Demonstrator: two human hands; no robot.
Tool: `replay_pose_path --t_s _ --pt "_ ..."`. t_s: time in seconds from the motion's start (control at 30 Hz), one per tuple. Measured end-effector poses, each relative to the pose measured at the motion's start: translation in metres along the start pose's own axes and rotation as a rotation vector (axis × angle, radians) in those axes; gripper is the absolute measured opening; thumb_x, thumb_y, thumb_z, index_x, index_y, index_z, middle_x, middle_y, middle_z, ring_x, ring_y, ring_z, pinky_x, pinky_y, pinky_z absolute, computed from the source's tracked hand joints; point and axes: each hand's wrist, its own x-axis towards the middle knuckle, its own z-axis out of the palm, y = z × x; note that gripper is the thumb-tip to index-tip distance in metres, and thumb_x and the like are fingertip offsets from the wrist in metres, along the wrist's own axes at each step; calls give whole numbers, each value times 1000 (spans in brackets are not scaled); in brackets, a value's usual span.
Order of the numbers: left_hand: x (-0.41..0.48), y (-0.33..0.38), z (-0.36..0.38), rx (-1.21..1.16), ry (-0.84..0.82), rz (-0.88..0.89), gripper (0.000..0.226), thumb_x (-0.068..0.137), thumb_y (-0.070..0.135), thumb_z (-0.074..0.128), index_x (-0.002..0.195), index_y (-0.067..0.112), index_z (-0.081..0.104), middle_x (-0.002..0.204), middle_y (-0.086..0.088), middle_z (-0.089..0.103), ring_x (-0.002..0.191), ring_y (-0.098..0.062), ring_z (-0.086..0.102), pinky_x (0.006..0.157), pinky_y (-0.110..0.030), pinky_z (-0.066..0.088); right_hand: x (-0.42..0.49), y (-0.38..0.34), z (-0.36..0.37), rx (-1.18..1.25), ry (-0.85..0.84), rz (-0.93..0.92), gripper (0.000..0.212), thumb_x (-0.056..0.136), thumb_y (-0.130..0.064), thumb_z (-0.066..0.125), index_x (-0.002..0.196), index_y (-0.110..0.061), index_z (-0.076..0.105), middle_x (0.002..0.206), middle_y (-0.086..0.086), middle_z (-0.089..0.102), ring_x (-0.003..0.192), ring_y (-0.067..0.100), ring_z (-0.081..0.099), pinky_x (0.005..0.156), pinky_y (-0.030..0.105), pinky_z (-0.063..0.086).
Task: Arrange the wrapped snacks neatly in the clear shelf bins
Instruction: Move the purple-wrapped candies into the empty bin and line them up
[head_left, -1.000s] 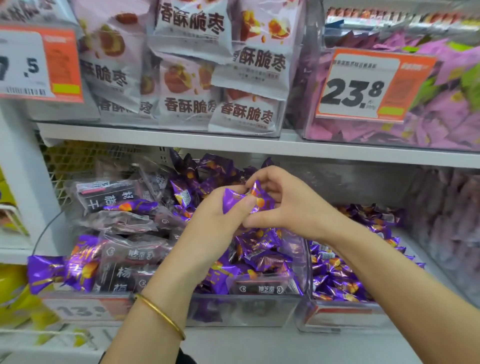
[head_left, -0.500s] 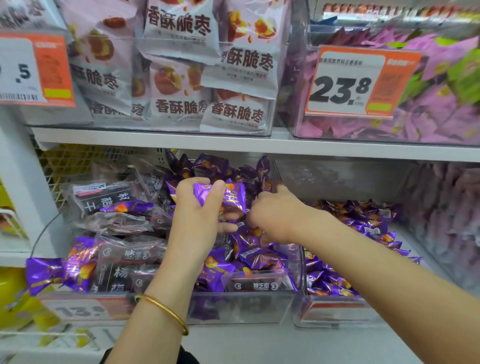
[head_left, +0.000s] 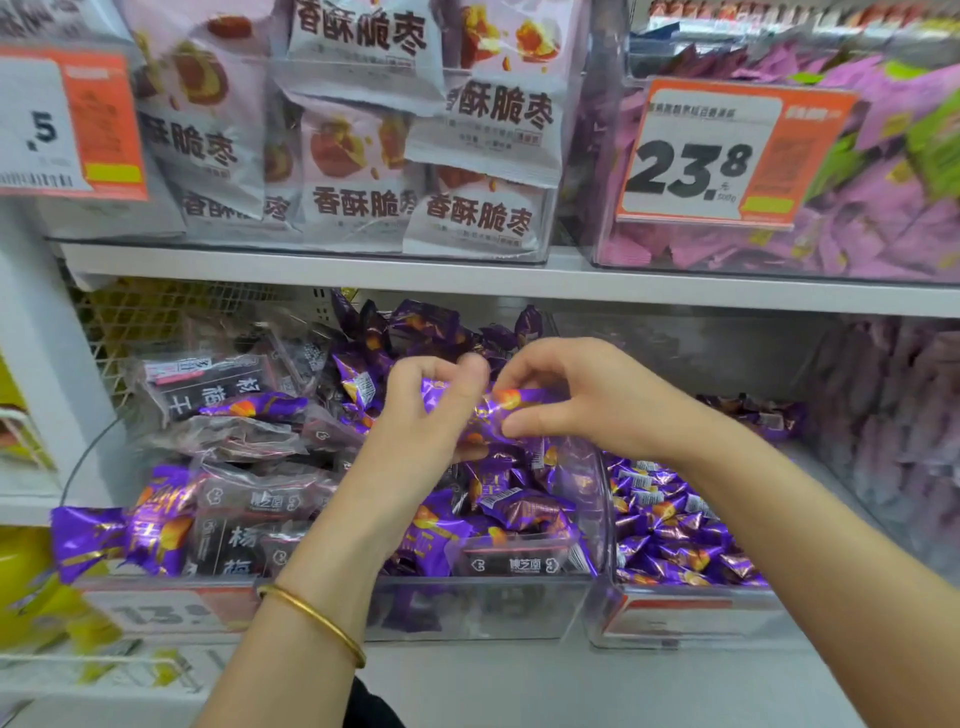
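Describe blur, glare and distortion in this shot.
In the head view the wide-angle lens bows the shelf edge; the left price tag is smeared; the left hand and right hand holding the purple snack look sharper; pale glare hazes the front wall of the clear bin.

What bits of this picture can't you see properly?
Head view, the only one:
- Upper left price tag: cut off by the picture's edge, only a 5 shows.
- Lower price tag: too blurred to read.
- Purple snack: its print is hidden by the left hand and right hand holding it.
- Far right bin: cloudy wall, contents unclear.
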Motion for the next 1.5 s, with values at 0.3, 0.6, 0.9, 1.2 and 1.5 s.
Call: replay_pose_path --t_s 0.3,0.6,0.9,1.2,1.5 --pt "-1 1 -3 -16 157 116 16 88 27 60 96 24 47 84 0 65 63 -8 65 87 -44 53 -3 8 7 -420 -242 31 31 73 -48 72 92 -24 66 91 -8 70 89 8 63 102 32 40" --pt "-3 3 2 -60 208 149 12 90 23 56 93 25 45 88 -2 60 57 0 61 80 -36 55 5 3 26 -828 -392 -51 29 85 -37 61 111 -24 64 106 -6 65 106 16 56 113 42 18" --pt "-5 6 23 -173 219 169 11 90 22 57 96 23 47 84 -1 61 58 -6 63 81 -41 54 -55 0 -20 206 33 -23 15 96 -13 43 104 -17 55 83 2 59 71 5 57 69 21 47" --pt "-20 2 114 141 -11 213 25 81 54 58 96 41 42 113 -9 59 89 -20 65 82 -30 52 -117 42 -45 658 463 180 20 89 -25 59 105 -14 60 49 7 51 32 13 38 35 16 30" --pt "10 -19 221 266 -293 42 26 89 36 57 105 26 38 123 -17 51 52 -3 57 60 -27 51 -172 109 -89 736 415 492 18 94 -15 49 103 -22 63 85 4 61 60 17 54 54 29 44"
